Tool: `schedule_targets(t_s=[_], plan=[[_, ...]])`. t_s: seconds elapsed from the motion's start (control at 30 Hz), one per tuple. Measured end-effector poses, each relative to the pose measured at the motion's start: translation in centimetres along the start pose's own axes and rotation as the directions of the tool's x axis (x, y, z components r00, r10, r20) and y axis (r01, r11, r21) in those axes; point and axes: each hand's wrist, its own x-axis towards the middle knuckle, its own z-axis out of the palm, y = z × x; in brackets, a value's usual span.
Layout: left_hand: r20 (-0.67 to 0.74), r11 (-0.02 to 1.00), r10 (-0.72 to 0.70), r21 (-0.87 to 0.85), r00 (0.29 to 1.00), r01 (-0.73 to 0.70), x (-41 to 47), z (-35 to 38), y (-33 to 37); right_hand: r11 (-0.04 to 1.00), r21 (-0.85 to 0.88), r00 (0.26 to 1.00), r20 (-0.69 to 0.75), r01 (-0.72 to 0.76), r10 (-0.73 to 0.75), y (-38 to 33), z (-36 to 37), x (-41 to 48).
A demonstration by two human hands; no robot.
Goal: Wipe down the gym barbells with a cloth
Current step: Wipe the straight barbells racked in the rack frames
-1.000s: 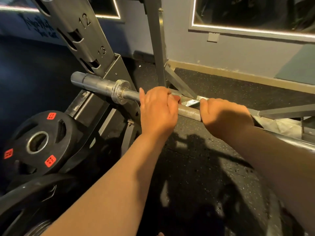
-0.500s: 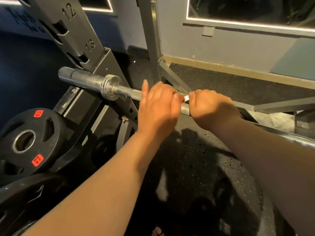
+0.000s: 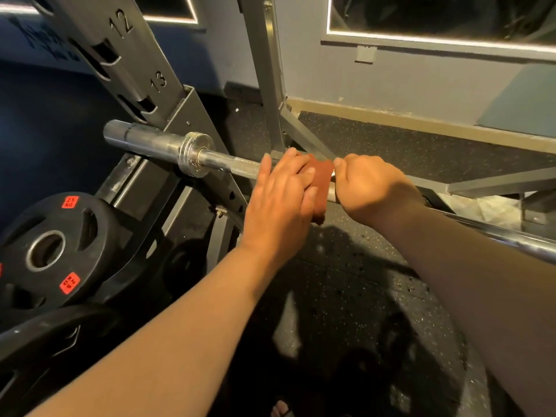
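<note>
Barbell (image 3: 228, 162) inside curled right hand (image 3: 373, 188)

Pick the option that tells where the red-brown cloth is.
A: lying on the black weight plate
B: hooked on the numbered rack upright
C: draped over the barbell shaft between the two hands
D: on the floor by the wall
C: the cloth hangs over the barbell shaft, with the left hand laid on it and the right hand gripping the barbell just beside it.
</note>
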Motion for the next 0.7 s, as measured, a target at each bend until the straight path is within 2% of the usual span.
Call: schedule_targets(t_s=[0.1,0.17,0.23,0.3,0.37,0.4,0.47,0.53,0.57,0.63,0.7], plan=[[-0.112,0.969,-0.175,-0.197,0.978,0.151,-0.8,1.8,2.4,1.000,-0.003,1.000,-0.011,0.003,-0.003,0.0,0.0,0.0],[-0.169,0.951,-0.238,-0.243,0.957,0.193,-1.0,3.4,4.2,0.999,-0.022,0.999,0.017,0.027,-0.027,-0.3,-0.3,-0.2],[-0.178,0.981,-0.161,-0.137,0.971,0.138,-0.8,3.8,4.6,0.997,-0.057,0.998,0.039,0.057,-0.055,-0.3,-0.4,-0.1],[-0.076,0.999,-0.012,0.043,0.997,0.016,-0.2,2.6,3.2,0.997,-0.070,0.999,0.007,0.034,-0.034,0.0,0.0,0.1],[0.044,0.994,0.013,0.105,0.999,-0.018,0.2,0.9,1.0,0.999,-0.041,0.999,-0.040,0.014,-0.016,0.2,0.3,0.2],[0.043,0.993,0.001,0.115,0.999,-0.006,0.3,0.2,0.0,0.999,-0.032,0.998,-0.055,0.013,-0.014,0.2,0.3,0.2],[-0.066,0.996,-0.081,0.039,0.995,0.083,0.5,-0.2,-1.0,0.999,-0.028,0.998,-0.056,0.018,-0.020,0.2,0.3,0.1],[-0.192,0.969,-0.243,-0.083,0.951,0.231,0.7,0.8,0.5,1.000,-0.010,0.998,-0.055,0.017,-0.018,0.2,0.4,0.2],[-0.208,0.951,-0.301,-0.136,0.931,0.277,0.9,1.5,1.8,1.000,0.000,0.998,-0.053,0.015,-0.015,0.2,0.3,0.1],[-0.183,0.948,-0.298,-0.169,0.937,0.269,0.6,2.5,4.0,0.999,-0.016,0.998,-0.053,0.044,-0.045,0.1,0.1,0.1],[-0.074,0.973,-0.212,-0.110,0.974,0.203,0.0,2.0,3.9,0.996,-0.022,0.996,-0.018,0.082,-0.082,-0.1,-0.4,-0.4]])
